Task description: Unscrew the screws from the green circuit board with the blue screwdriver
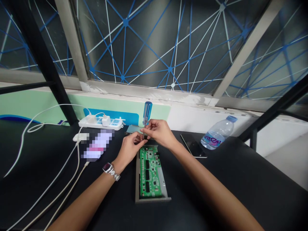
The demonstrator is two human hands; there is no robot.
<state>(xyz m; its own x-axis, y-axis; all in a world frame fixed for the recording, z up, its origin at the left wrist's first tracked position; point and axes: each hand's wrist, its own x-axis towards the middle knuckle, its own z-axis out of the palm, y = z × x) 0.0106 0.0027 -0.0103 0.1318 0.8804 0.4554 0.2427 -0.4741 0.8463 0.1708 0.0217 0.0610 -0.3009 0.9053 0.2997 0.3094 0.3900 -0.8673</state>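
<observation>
A green circuit board [149,171] lies in an open grey metal case [166,192] on the black table. A screwdriver with a clear blue handle [147,113] stands upright over the board's far end. My right hand [160,131] grips its shaft just below the handle. My left hand [130,148], with a watch on the wrist, pinches near the screwdriver's tip at the case's far left corner. The tip itself is hidden by my fingers.
A white power strip [101,122] with plugged-in chargers and white cables [48,192] lies at the left. A phone [193,146] and a lying water bottle [218,133] are to the right. A grey metal cover [133,129] lies behind my hands. Windows rise beyond the table.
</observation>
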